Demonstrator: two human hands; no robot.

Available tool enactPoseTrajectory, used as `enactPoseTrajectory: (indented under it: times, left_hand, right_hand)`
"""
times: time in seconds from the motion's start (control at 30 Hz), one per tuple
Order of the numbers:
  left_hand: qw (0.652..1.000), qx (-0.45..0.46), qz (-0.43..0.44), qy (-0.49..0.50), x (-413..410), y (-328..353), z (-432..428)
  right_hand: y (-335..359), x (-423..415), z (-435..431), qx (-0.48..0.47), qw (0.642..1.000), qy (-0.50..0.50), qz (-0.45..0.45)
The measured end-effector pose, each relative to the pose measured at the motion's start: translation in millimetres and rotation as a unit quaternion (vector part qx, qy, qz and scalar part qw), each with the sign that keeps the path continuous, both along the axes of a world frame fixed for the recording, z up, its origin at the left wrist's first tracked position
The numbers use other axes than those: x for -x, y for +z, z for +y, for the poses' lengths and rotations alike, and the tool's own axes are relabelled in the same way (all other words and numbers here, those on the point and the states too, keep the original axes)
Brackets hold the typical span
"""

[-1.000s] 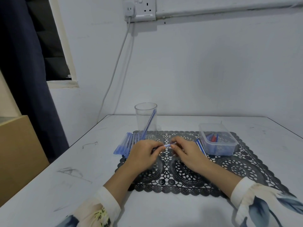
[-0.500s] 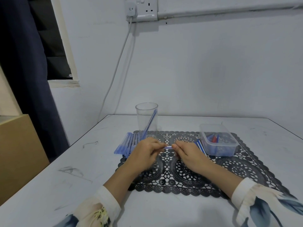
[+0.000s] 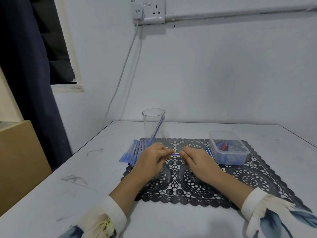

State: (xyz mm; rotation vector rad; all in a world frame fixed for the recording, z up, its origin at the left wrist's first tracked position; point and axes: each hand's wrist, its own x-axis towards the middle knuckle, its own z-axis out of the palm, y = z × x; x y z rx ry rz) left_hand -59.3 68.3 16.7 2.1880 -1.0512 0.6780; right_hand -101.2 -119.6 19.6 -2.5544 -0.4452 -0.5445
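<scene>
Kinda tight up the middle: the clear cup (image 3: 153, 124) stands at the mat's (image 3: 188, 191) far edge, the row of pens (image 3: 132, 152) lines its left edge, and the plastic tub (image 3: 228, 148) blocks the right. A hand could pass over the bare counter (image 3: 77, 194) on the left or the mat's near half.

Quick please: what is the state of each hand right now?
Left hand: pinches one end of a blue pen.
Right hand: pinches the pen's other end.

Blue pen (image 3: 175, 154), black lace-pattern mat (image 3: 188, 186), pale blue pen row (image 3: 131, 152), clear cup (image 3: 151, 127), clear box (image 3: 223, 132) with blue and red bits (image 3: 223, 147), white table (image 3: 68, 194) with grey scuffs, cream sleeves (image 3: 267, 208) with blue leaf print, navy curtain (image 3: 25, 83), white wall (image 3: 205, 74)
</scene>
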Motion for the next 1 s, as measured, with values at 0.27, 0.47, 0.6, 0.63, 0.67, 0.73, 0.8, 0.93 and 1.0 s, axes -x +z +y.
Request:
enactPoseTrajectory:
  times: [0.27,0.47,0.6,0.63,0.67,0.73,0.8,0.93,1.0]
  left_hand:
    - [1.0,0.017,-0.009,0.02,-1.3,0.9,0.9]
    - [1.0,0.023,-0.011,0.008,-1.2,0.2,1.1]
    - [0.999,0.05,-0.008,0.01,-1.9,-0.7,1.2]
    - [0.998,0.057,-0.007,0.013,-2.1,-0.7,1.4]
    - [0.998,0.061,-0.007,0.015,-2.3,-0.7,1.3]
    - [0.998,0.066,-0.01,0.018,-3.2,-1.0,1.9]
    - [0.997,0.069,-0.013,0.021,-3.0,-0.8,2.2]
    - [0.997,0.073,-0.033,0.023,-2.6,0.1,1.7]
    - [0.996,0.073,-0.042,0.026,-3.0,0.2,1.7]
  right_hand:
    - [-2.0,0.3,2.1,-0.01,1.0,0.006,-0.006]
    - [-1.3,-1.1,-0.8,0.025,0.999,0.001,-0.047]
    - [-0.7,1.0,0.5,0.062,0.997,0.012,-0.052]
    - [-0.5,1.9,1.7,0.056,0.997,0.018,-0.049]
    - [-0.4,2.8,3.0,0.045,0.998,0.024,-0.043]
    - [0.3,4.1,5.8,0.016,0.999,0.03,-0.026]
    - [1.5,5.1,7.4,-0.01,0.999,0.032,-0.005]
    - [4.4,4.1,9.7,-0.076,0.996,0.034,0.041]
    - [4.3,3.1,11.2,-0.119,0.99,0.032,0.067]
